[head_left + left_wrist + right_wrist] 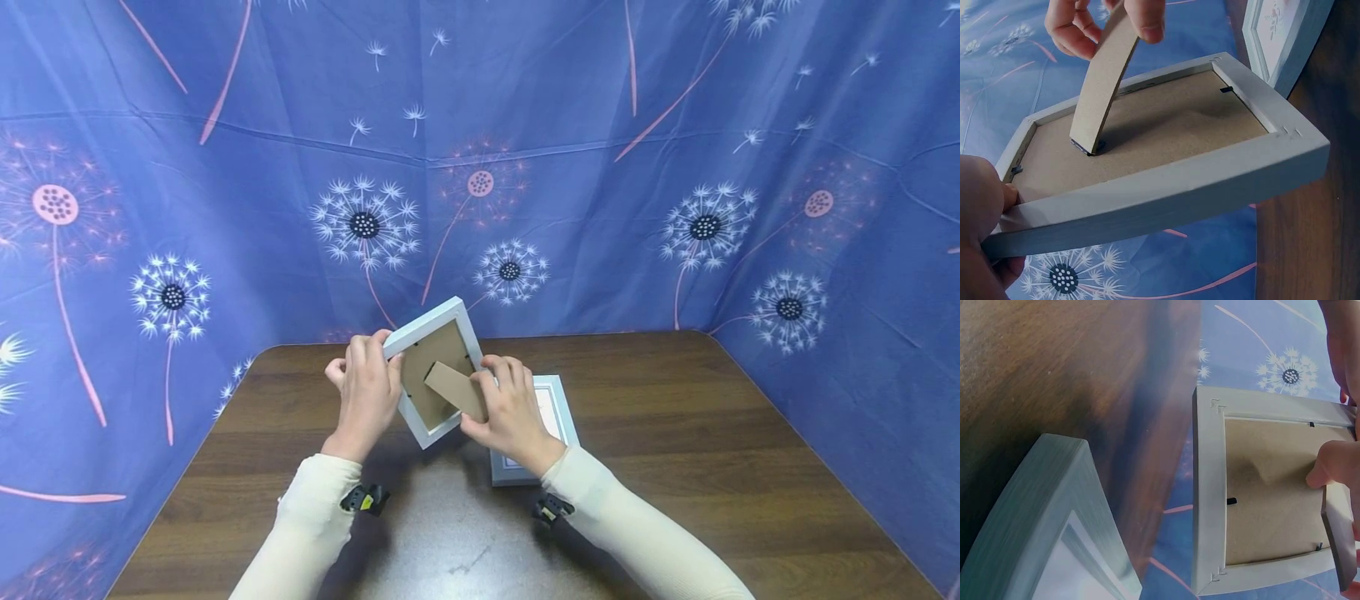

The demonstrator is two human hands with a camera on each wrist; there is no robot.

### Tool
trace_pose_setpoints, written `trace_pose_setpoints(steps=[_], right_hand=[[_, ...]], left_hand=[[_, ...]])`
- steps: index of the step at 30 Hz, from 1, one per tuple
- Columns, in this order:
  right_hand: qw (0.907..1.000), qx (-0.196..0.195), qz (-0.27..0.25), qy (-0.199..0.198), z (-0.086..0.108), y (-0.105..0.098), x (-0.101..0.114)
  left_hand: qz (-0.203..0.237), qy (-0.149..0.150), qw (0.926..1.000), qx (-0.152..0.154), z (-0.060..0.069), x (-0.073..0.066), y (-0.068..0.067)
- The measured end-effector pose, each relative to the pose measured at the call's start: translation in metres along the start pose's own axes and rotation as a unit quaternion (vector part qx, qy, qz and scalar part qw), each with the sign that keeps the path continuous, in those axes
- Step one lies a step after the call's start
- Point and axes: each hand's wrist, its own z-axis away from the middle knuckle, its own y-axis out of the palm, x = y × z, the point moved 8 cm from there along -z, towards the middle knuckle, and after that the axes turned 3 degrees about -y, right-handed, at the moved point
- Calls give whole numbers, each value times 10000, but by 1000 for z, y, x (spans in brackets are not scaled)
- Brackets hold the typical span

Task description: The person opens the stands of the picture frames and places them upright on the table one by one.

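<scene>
A light picture frame [471, 332] is held up over the table with its brown backing board [1179, 125] facing the person. The left hand [367, 392] grips one edge of it, thumb and fingers on either side of the border [1147, 194]. The right hand [513, 412] pinches the free end of the cardboard stand [1104, 81], which is tilted away from the backing. Small black tabs [1232, 501] show along the backing's edges. In the right wrist view the stand [1340, 531] is partly hidden by the fingers.
A second light frame [555, 392] lies face up on the brown wooden table [660, 442], partly behind the right hand; its corner [1054, 481] is near in the right wrist view. A blue dandelion-patterned cloth [585, 200] hangs around the table's back and sides.
</scene>
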Motion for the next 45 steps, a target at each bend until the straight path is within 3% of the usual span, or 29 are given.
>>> trace_pose_setpoints(steps=[11,16,34,39,45], right_hand=[[9998,140,63,122,-3,1,-1],[9996,111,182,209,-5,0,-2],[9989,-202,408,125,-10,-12,0],[9976,-374,541,-236,-12,-16,11],[9911,-549,905,-806,-11,-13,41]], left_hand=[[-69,507,9979,-403,5,-7,-3],[-83,559,9969,-549,6,-6,-2],[361,-66,9966,-735,2,-3,-10],[455,-452,9946,-820,1,0,-10],[490,-1023,9885,-1002,0,3,-11]])
